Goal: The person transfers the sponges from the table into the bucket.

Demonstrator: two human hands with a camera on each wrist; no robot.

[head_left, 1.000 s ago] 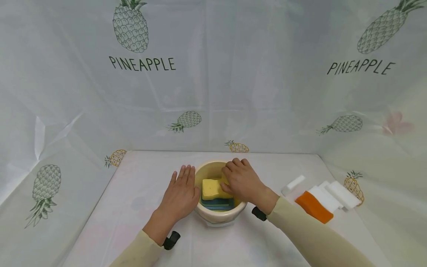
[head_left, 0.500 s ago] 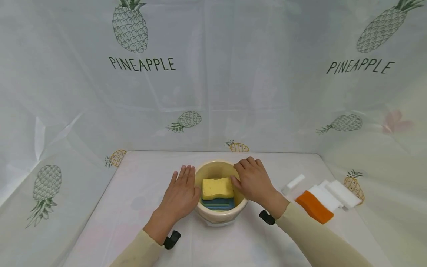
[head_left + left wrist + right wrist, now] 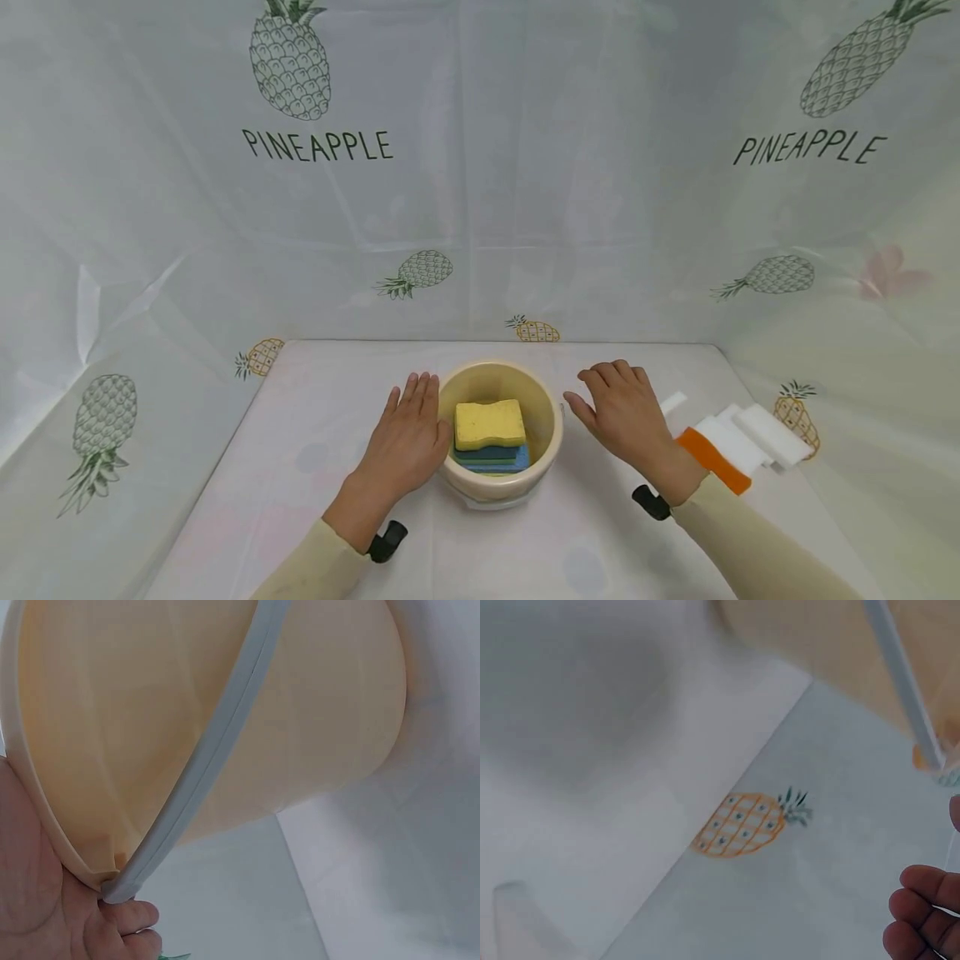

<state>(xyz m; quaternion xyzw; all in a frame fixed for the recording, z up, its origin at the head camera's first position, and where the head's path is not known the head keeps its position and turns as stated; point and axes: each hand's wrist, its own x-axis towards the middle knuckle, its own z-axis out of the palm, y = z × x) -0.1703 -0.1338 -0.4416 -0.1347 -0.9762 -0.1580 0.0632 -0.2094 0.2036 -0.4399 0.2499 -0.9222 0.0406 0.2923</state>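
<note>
Lying flat, yellow sponge (image 3: 489, 423) spans bucket (image 3: 497, 488) crosswise

Lower sponges (image 3: 491, 457) mostly hidden under yellow sponge (image 3: 489, 423).

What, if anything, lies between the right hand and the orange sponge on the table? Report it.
Nothing visible blocks it. The right hand hovers open above the table, and the orange sponge lies just beside its wrist, next to the white sponges. The bucket stands on the hand's other side.
</note>
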